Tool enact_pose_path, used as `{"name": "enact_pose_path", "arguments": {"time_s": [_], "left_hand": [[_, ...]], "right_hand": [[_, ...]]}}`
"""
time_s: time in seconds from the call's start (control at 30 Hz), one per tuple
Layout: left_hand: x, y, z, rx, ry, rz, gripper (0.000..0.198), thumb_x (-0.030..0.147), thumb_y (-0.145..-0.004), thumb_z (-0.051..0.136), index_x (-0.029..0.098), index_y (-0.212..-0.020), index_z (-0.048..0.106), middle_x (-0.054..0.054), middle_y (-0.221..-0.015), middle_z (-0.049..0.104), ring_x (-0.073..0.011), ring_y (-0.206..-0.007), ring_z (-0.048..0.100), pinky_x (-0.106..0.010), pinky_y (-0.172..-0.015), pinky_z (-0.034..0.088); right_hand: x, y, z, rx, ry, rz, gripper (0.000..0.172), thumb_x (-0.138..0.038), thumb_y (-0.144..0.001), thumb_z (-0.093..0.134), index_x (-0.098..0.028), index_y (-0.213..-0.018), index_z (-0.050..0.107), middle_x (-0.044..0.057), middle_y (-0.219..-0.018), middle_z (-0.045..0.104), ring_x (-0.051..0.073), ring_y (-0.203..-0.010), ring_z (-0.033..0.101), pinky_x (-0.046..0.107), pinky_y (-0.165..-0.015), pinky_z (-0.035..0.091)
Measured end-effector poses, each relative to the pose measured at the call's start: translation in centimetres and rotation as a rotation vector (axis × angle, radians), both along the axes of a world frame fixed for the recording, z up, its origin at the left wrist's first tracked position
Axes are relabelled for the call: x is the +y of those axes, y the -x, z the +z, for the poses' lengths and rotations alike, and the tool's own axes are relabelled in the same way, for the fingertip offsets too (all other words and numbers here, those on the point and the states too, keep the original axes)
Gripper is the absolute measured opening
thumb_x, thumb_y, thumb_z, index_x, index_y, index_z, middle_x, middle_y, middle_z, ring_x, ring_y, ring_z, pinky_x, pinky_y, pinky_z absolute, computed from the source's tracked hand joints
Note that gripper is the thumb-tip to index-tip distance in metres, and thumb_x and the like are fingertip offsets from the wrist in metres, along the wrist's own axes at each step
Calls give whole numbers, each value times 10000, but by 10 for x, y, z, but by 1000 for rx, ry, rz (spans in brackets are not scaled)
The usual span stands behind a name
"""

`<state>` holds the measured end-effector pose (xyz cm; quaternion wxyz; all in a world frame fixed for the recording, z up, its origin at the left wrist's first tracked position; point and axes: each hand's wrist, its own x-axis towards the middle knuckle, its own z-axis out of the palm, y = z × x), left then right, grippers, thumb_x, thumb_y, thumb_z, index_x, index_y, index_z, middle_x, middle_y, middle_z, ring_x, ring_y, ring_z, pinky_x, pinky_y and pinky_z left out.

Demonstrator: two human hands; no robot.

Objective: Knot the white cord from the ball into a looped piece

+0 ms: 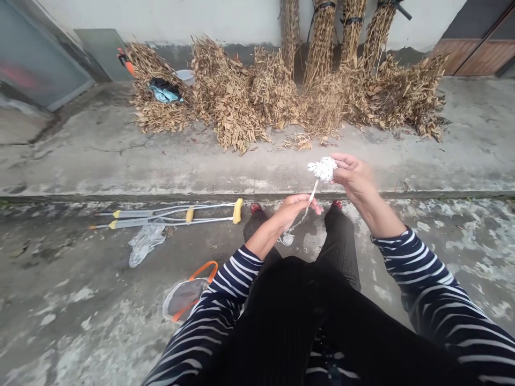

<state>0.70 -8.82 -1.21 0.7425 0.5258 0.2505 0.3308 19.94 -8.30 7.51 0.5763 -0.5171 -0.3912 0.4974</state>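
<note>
We're riding on the person's head here, one camera looking forward and down over the striped sleeves to the left hand and right hand, close in. Further out, it takes in the concrete ground up to a wall.

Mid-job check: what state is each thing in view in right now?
Left hand: closed around the tuft's stem.
Right hand: holding the tuft's head up.
White fabric tuft: bunched, fluffy, held between both hands.
Crutches: lying flat on the concrete.
Dried plant stalks: brown, heaped by the wall, some bundles upright.
Clear plastic bag: crumpled on the ground.
</note>
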Motion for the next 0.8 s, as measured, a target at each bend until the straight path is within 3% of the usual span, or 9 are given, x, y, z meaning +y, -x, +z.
{"name": "enact_pose_path", "arguments": {"time_s": [0.17, 0.33, 0.43, 0.53, 0.67, 0.73, 0.8], "left_hand": [[4, 3, -12, -7, 86, -22, 92, 236, -806, 581, 156, -776, 616, -47, -698, 693, -232, -927, 728, -362, -966, 474], [20, 6, -29, 79, 81, 0, 94, 224, -762, 580, 158, -697, 594, -46, -664, 674, -231, -932, 727, -345, -942, 470], [25, 6, -48, 116, 81, -23, 110, 235, -745, 586, 159, -667, 601, -53, -668, 683, -231, -951, 723, -346, -971, 467], [16, 8, -74, 204, 103, -14, 132, 236, -723, 596, 161, -615, 610, -49, -626, 666, -218, -893, 716, -340, -958, 480], [2, 16, -103, 328, 157, -56, 140, 191, -732, 569, 148, -638, 663, -67, -664, 698, -214, -873, 715, -335, -923, 515], [7, 19, -103, 473, 112, 29, 159, 139, -741, 561, 134, -742, 719, -86, -820, 755, -208, -920, 707, -329, -918, 527], [21, 19, -89, 591, 39, 202, 279, 101, -753, 570, 140, -961, 753, -94, -1036, 767, -207, -977, 690, -327, -899, 543]], "right_hand": [[-1, 6, -1, 3, -135, -12, 496, -214, -567, 808, -230, -1054, 713, 55, -1126, 764, 167, -780, 694, 268, -556, 573], [-14, 7, 17, -4, -193, 68, 462, -255, -643, 819, -265, -1095, 726, 41, -1160, 751, 199, -851, 709, 289, -549, 582], [-25, 6, 41, -77, -252, 82, 409, -297, -694, 806, -288, -1094, 724, 48, -1217, 725, 253, -987, 705, 345, -598, 609], [-32, 2, 81, -81, -361, 5, 360, -251, -682, 801, -311, -1033, 748, 30, -1234, 718, 268, -1075, 680, 363, -660, 621], [-34, -11, 126, -102, -601, -207, 332, -143, -641, 792, -301, -932, 788, 1, -1121, 727, 212, -903, 668, 315, -588, 556], [-31, -15, 130, -168, -602, -219, 295, -168, -646, 805, -300, -910, 800, 3, -1060, 734, 197, -840, 668, 327, -573, 559], [-24, -11, 118, -253, -454, -65, 290, -324, -664, 839, -359, -950, 798, -14, -1126, 740, 259, -951, 700, 416, -617, 619]]}}
